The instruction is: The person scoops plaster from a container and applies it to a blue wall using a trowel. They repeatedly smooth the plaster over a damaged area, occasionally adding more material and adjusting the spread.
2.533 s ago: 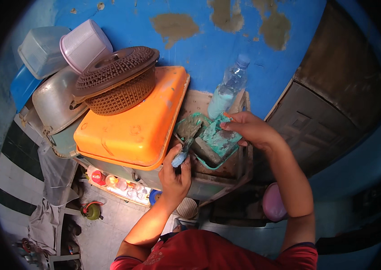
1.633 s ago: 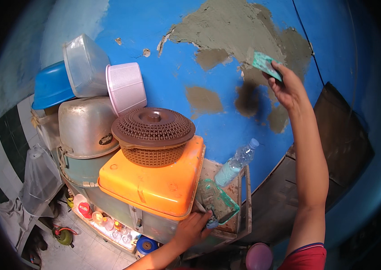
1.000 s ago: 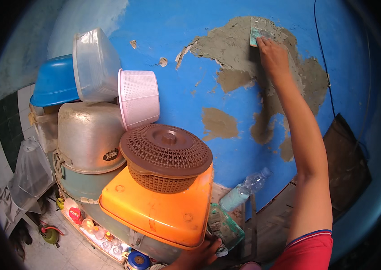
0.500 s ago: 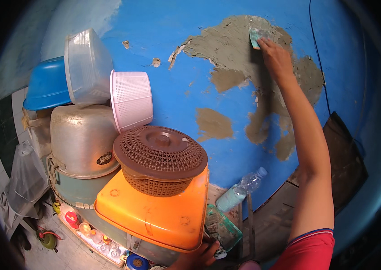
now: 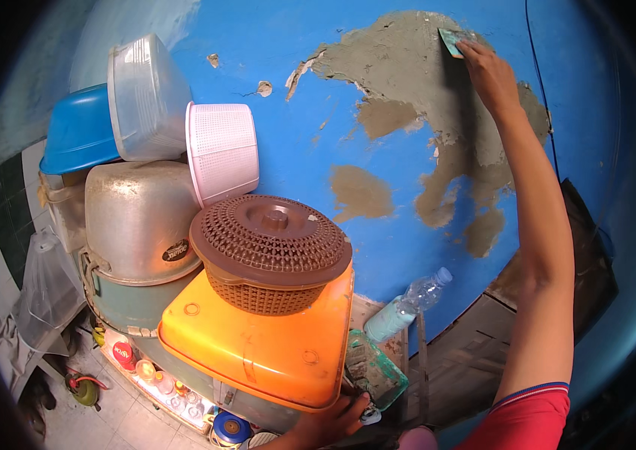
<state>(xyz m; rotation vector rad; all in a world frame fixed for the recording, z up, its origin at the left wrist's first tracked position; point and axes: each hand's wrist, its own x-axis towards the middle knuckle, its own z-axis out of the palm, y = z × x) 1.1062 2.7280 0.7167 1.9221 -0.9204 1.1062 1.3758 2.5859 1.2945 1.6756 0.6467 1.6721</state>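
Nearest, the left hand (image 5: 342,423) curls just beside a green tray (image 5: 396,364); whether it grips the small pale thing (image 5: 370,415) at its fingertips I cannot tell. Beyond sit an orange tub (image 5: 250,349) and a bottle (image 5: 393,319), above a tiled floor (image 5: 134,426). Farthest, at rough grey plaster (image 5: 408,64) on the blue wall (image 5: 288,150), the right hand (image 5: 492,79) pinches a green scraper (image 5: 450,42), its free end pointing left, its long axis apparently slanting down rightward.

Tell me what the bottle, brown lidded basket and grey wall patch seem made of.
The bottle: probably clear plastic, glossy; its upper part is see-through.
The brown lidded basket: likely moulded plastic, slightly shiny, with regular openwork.
The grey wall patch: perhaps cement or plaster, matte, with rough, ragged edges.
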